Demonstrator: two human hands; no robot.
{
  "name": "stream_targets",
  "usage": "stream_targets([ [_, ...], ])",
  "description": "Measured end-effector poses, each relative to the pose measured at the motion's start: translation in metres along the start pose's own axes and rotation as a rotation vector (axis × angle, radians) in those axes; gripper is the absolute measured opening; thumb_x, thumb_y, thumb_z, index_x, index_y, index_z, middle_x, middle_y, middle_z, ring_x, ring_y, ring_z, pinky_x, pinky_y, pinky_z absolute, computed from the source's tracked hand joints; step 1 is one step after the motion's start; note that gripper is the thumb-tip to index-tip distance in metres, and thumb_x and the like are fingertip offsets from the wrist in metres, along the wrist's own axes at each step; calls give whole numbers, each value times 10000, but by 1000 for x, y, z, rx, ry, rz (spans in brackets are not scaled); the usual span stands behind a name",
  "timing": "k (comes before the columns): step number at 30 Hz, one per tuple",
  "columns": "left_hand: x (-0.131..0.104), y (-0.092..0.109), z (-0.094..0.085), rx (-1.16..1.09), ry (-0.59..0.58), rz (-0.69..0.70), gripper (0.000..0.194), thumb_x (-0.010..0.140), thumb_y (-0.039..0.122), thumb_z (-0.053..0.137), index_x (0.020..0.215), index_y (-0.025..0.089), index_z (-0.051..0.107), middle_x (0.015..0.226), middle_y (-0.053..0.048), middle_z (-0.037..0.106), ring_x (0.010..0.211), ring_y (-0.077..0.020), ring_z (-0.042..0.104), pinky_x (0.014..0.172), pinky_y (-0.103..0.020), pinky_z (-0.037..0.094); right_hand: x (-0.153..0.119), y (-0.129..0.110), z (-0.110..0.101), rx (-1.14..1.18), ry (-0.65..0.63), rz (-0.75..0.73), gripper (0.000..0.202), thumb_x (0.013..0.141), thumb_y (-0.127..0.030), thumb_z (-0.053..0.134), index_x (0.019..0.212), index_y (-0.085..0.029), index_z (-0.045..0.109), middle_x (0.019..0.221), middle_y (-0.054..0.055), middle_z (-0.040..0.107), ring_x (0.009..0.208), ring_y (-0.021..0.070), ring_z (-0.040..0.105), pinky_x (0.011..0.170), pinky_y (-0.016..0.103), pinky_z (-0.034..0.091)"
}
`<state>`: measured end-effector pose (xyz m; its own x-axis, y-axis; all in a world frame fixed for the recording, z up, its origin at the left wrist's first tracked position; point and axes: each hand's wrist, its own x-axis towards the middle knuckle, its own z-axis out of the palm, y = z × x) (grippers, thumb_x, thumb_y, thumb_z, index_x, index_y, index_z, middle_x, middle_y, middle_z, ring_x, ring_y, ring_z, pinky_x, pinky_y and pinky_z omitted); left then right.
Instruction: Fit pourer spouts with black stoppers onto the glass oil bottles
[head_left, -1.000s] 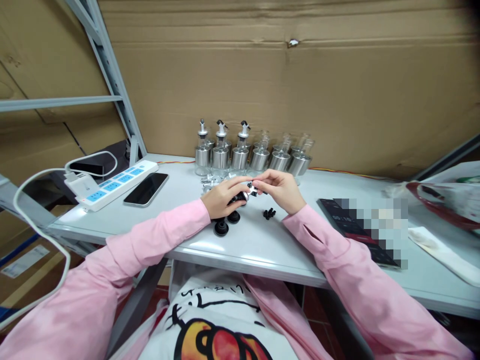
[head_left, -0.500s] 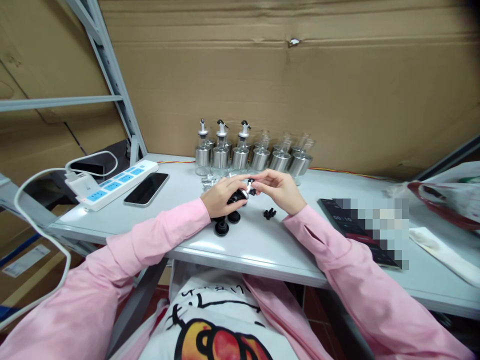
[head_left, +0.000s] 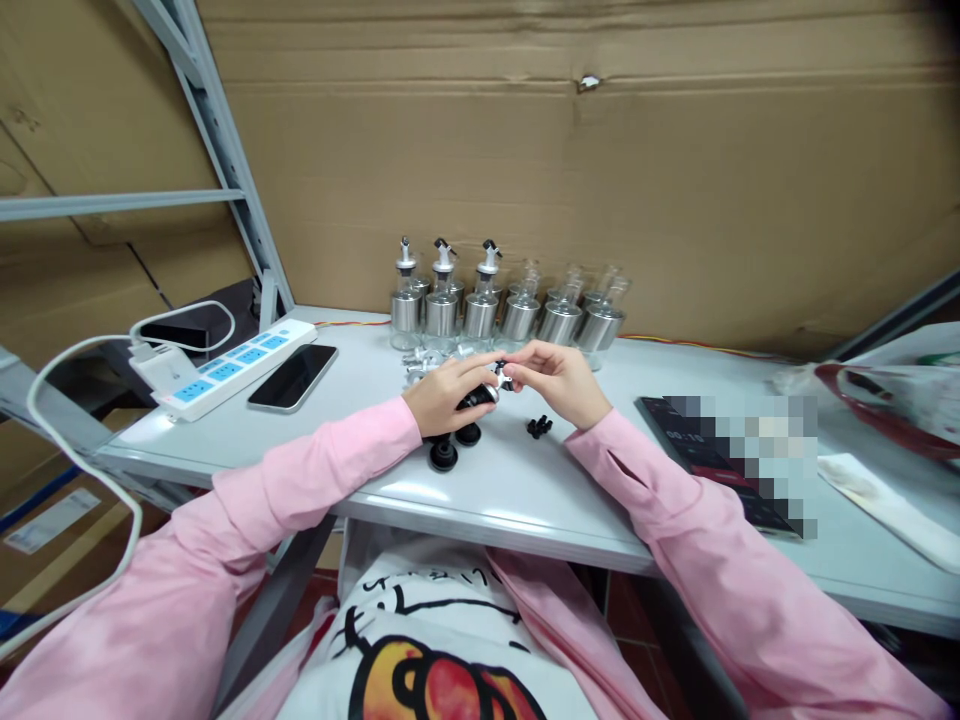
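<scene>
My left hand is wrapped round a bottle pour spout with a black ribbed stopper and a pale nozzle, lying on its side and pointing right. At the nozzle's tip, the fingers of my right hand are pinched together on a small black cap, partly hidden by the fingertips. Several small black caps lie in a little pile below my right hand. Black rubber stoppers rest beneath my left hand. Behind it is a heap of silvery nozzle parts, partly covered.
Glass bottles with steel sleeves stand in rows at the back; three in front carry pour spouts. On the left are a phone and a white power strip. To the right lie a dark tablet and a plastic bag.
The pour spout's nozzle has turned slightly between my hands, and my right fingertips have shifted a little at its tip. Everything else stays in place.
</scene>
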<state>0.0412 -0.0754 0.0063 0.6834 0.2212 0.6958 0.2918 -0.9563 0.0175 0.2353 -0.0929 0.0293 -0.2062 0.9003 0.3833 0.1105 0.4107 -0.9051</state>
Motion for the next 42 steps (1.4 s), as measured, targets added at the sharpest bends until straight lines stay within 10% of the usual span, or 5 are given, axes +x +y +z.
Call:
stream_targets([
  [31,2,2,-1,-98,165,-7,147,775,225,578,879,162,495,1021,-111,530,1039,-227,564,828,-376,506,-5,2,11,-2,-17,-73,406,570,-413,783,783,-171,536,668,-8,611,587,109,572,560,268,484],
  [42,3,3,-2,-63,294,-29,195,761,232,599,885,174,459,995,-92,486,991,-207,545,711,-315,518,-13,-6,10,-588,4,-433,177,740,-354,609,783,-193,550,631,8,614,573,134,558,594,272,454],
])
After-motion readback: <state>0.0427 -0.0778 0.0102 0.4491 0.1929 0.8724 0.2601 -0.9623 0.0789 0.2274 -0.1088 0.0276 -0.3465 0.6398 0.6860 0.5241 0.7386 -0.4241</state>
